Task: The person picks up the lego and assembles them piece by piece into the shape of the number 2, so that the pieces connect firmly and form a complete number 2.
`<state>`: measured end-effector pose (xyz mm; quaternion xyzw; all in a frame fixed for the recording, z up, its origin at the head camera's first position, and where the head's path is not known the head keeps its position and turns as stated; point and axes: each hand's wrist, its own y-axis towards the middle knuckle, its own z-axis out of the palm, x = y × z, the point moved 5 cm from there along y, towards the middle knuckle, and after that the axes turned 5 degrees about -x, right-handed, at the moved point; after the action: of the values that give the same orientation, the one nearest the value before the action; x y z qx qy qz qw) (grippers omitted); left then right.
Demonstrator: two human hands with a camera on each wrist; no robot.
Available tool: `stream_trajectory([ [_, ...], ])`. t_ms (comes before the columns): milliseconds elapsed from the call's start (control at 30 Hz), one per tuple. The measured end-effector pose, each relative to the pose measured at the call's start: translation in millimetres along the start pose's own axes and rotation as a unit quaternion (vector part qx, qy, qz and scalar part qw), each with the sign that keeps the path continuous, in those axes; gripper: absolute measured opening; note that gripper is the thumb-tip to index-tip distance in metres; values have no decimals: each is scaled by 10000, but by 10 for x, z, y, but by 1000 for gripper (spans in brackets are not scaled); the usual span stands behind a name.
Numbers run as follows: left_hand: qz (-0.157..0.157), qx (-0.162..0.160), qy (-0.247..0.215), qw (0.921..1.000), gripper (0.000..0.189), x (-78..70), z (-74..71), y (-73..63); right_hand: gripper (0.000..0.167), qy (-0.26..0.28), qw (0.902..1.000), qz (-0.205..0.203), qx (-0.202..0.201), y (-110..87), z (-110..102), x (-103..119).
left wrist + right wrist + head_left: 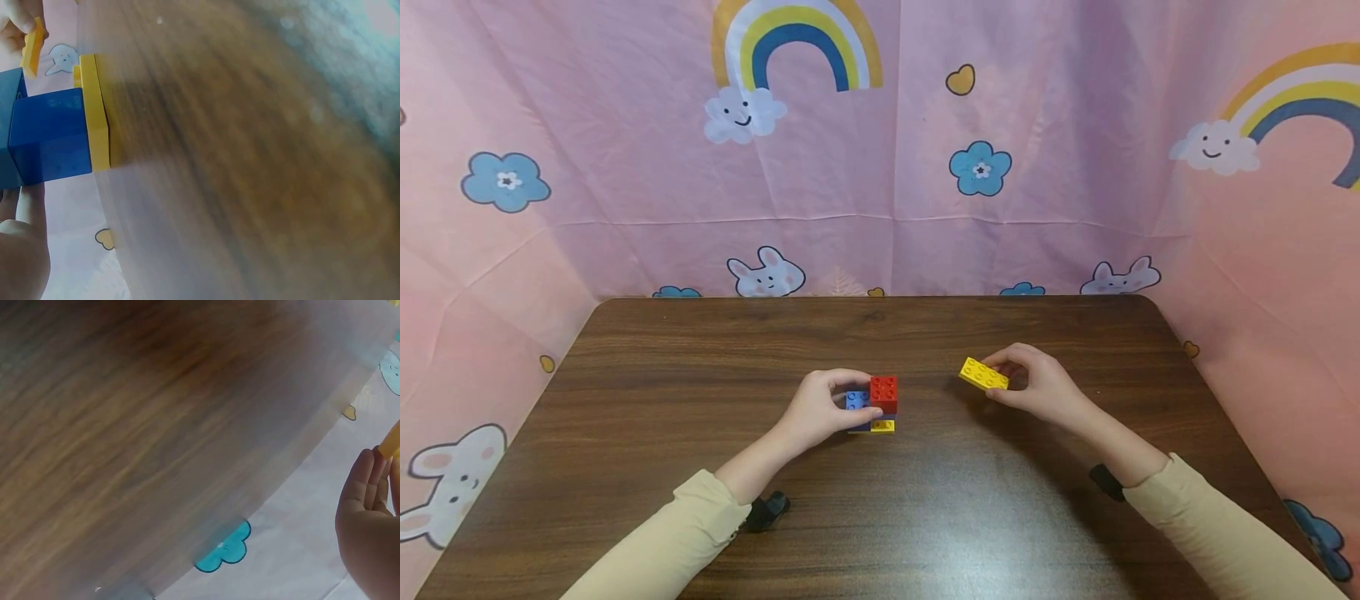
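Observation:
Near the middle of the table, my left hand [811, 412] grips a small stack of toy building bricks, its thumb across the front. A red brick [883, 390] with studs tops the stack, beside a blue brick [854, 398]. Under them in the left wrist view are a larger blue brick face [50, 137] and a thin yellow plate [95, 115] at the bottom, at or close to the tabletop. To the right, my right hand [1037, 382] pinches a flat yellow brick [982, 375] by its right end, studs up. This brick is raised above the table, apart from the stack.
Both hands work over a dark brown wooden table [700, 350] with rounded far corners. A pink patterned cloth [850, 183] hangs behind it and along both sides. Dark wrist devices [766, 511] sit under each forearm.

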<state>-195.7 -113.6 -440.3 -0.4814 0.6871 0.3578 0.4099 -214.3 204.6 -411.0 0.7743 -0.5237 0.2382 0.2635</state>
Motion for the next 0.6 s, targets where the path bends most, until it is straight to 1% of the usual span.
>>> stream_trajectory([
  [433, -4, 2, -34, 10000, 38, -17, -2, -8, 38, 241, 9994, -208, 113, -18, 30, 211],
  [600, -36, 4, -41, 10000, 39, 1, 0, -3, 39, 408, 9984, -354, 172, -28, 51, 334],
])
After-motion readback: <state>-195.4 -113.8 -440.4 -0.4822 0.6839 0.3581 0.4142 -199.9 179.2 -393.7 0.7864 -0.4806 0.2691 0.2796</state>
